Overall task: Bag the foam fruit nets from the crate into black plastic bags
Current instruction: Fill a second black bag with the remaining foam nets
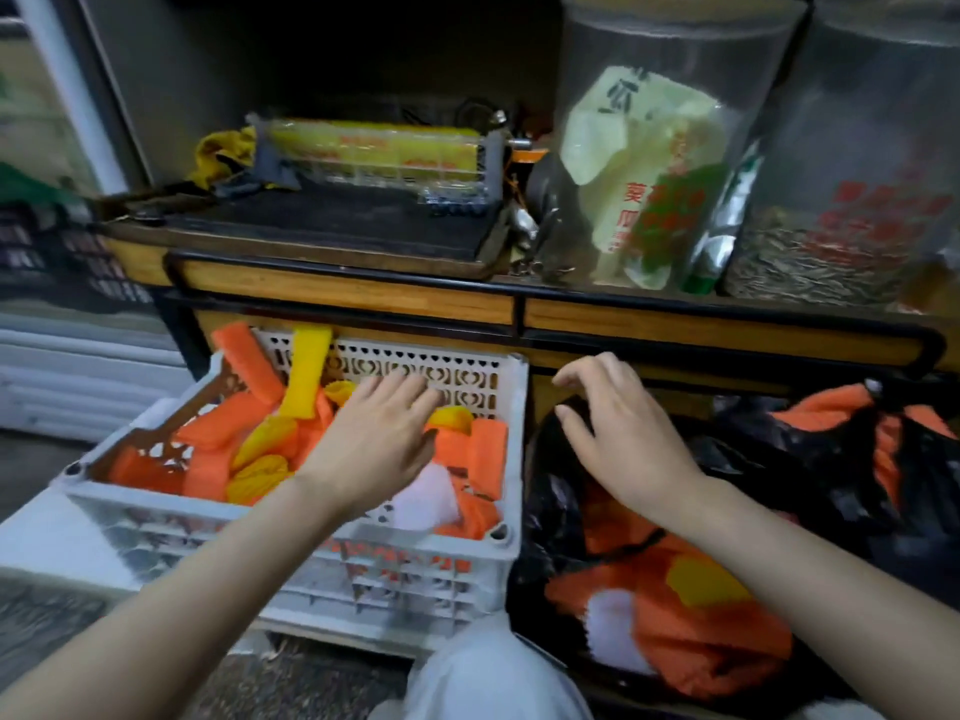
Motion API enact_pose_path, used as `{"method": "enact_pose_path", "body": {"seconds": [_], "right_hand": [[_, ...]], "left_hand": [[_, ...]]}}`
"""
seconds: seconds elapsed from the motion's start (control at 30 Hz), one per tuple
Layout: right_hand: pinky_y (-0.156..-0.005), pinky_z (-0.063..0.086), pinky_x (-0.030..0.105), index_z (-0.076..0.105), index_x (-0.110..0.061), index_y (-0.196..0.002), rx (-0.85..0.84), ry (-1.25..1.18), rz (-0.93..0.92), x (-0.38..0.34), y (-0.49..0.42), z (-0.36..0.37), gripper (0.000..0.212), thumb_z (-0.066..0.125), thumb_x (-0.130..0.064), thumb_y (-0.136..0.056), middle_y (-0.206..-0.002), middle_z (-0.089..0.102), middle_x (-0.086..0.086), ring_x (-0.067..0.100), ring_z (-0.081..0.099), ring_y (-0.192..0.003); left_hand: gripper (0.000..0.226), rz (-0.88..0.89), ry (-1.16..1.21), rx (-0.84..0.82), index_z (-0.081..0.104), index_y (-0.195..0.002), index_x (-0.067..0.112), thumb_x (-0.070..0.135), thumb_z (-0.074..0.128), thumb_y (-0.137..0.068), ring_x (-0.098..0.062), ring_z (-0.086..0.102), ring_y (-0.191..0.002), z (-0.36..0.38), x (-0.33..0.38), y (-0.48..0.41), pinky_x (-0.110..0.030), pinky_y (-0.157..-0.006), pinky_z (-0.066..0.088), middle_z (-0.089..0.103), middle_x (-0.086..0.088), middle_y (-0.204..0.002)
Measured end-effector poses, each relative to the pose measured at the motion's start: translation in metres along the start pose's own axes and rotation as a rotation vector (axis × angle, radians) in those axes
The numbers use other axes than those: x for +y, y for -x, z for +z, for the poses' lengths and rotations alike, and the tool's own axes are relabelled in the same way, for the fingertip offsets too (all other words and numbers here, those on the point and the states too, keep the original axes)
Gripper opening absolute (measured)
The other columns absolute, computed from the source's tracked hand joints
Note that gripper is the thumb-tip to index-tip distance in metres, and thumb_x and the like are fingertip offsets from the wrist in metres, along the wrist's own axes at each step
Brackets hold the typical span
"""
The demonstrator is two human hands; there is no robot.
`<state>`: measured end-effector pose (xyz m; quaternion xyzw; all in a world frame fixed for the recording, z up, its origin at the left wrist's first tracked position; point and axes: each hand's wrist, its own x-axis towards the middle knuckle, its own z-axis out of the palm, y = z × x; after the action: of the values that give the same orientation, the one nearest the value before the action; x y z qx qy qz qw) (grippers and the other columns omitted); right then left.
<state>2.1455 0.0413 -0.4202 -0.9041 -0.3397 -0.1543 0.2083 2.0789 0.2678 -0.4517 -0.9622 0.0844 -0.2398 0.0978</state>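
Observation:
A white plastic crate (511, 423) stands on the floor at centre left, holding several orange, yellow and white foam fruit nets (218, 428). My left hand (379, 439) hovers over the nets inside the crate with its fingers straight and holds nothing. To the crate's right an open black plastic bag (550, 517) lies on the floor with orange, yellow and white nets (675, 621) in it. My right hand (618, 433) is above the bag's mouth with fingers loosely spread and nothing in it.
A second black bag (831, 459) with orange nets stands at the far right. Behind is a wooden counter (353, 293) with a tray of yellow items and two large clear jars (670, 122). My knee in light trousers (493, 683) is at the bottom.

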Motion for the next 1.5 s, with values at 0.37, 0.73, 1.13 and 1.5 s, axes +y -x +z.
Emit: {"method": "enact_pose_path", "body": {"seconds": [0.37,0.73,1.13,1.5], "right_hand": [[-0.105,0.031,0.032,0.038,-0.013,-0.133,-0.331,-0.024,-0.066,-0.024,-0.115,0.163,0.043,0.052,-0.016,-0.092,-0.134,0.038,0.004,0.021,0.033,-0.129],[-0.114,0.025,0.036,0.025,-0.013,-0.145,-0.432,0.138,0.116,0.014,-0.158,0.269,0.06,0.052,-0.009,-0.091,-0.149,0.029,0.009,0.024,0.023,-0.14],[-0.083,0.051,0.035,0.051,-0.016,-0.12,-0.4,0.146,0.021,0.013,-0.167,0.253,0.027,0.05,-0.028,-0.095,-0.116,0.058,0.002,0.018,0.058,-0.102],[-0.073,0.05,0.037,0.044,-0.015,-0.122,-0.218,-0.157,0.049,-0.031,-0.158,0.184,0.032,0.049,-0.033,-0.096,-0.098,0.061,0.005,0.023,0.06,-0.087]], "left_hand": [[0.053,-0.551,0.151,-0.288,0.034,-0.139,0.017,0.041,0.048,-0.094,-0.025,0.039,-0.128,0.094,-0.145,0.03,-0.036,-0.102,0.03,0.043,-0.005,-0.138],[0.072,-0.776,0.402,-0.475,0.013,-0.146,0.008,0.041,0.049,-0.093,-0.034,0.031,-0.134,0.183,-0.193,-0.012,-0.047,-0.108,0.032,0.027,-0.018,-0.148],[0.043,-1.04,0.567,-0.134,0.037,-0.128,0.002,-0.008,0.044,-0.087,-0.031,0.055,-0.086,0.18,-0.2,-0.017,-0.04,-0.072,0.047,0.057,-0.02,-0.106],[0.021,-1.109,0.993,0.313,0.056,-0.11,0.007,0.014,0.058,-0.09,-0.022,0.057,-0.087,0.103,-0.164,0.006,-0.036,-0.072,0.051,0.056,-0.002,-0.093]]}}
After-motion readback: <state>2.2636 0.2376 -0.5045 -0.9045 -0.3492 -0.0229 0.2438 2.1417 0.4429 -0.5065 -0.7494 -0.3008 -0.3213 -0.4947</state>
